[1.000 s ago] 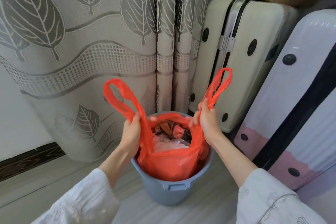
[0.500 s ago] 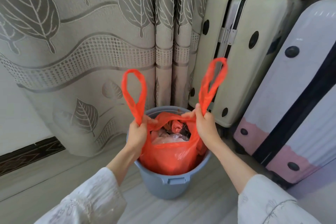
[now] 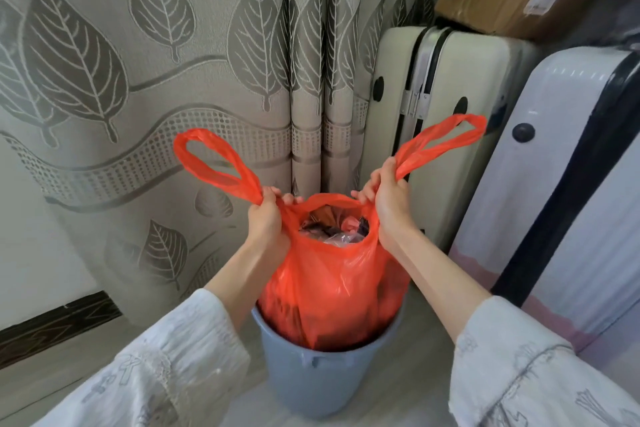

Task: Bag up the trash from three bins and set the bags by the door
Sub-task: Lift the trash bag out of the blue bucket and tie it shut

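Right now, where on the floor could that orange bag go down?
Bare floor lies left of the blue bin, between the leaf curtain and the left sleeve. It is crowded to the right, where the white suitcase and cream suitcase stand close.

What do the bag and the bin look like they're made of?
Bag: thin orange plastic film, glossy, crinkled and slightly see-through, stretching where both hands grip it. Bin: likely rigid moulded plastic, matte blue-grey, with a smooth rolled rim.

Left hand (image 3: 265, 218) and right hand (image 3: 389, 204) grip orange bag (image 3: 329, 288) above blue bin (image 3: 322, 381).
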`<control>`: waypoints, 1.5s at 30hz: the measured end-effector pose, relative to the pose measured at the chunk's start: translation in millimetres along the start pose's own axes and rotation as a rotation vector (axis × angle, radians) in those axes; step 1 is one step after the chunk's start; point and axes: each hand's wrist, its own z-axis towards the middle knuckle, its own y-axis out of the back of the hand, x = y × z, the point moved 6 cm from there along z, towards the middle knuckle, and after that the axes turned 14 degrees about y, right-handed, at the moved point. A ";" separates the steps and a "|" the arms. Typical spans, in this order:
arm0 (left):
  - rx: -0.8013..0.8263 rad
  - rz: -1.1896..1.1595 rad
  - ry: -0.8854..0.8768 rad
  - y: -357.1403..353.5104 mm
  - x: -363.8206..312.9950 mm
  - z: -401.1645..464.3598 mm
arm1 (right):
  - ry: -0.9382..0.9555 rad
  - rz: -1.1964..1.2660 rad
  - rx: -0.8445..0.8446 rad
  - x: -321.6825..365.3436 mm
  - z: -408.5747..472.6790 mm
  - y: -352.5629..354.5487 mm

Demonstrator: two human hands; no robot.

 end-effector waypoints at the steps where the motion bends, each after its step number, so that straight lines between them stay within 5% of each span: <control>1: 0.015 -0.003 -0.004 -7.8 -4.7 -3.3 | 0.021 0.008 0.012 8.9 0.4 -5.1; 10: 0.000 0.165 -0.234 -51.2 -100.6 -53.8 | 0.032 0.148 0.111 90.1 0.2 -65.3; 23: -0.155 0.340 -0.496 46.7 -238.3 -158.0 | -0.185 0.235 0.524 75.8 -121.7 -230.6; 35: -0.459 0.322 -0.130 283.1 -115.1 -170.8 | -0.600 -0.216 0.766 -115.6 -260.9 -179.9; 45: -0.478 0.711 0.050 328.0 -28.6 -170.3 | -0.710 -0.477 0.743 -191.8 -294.9 -108.7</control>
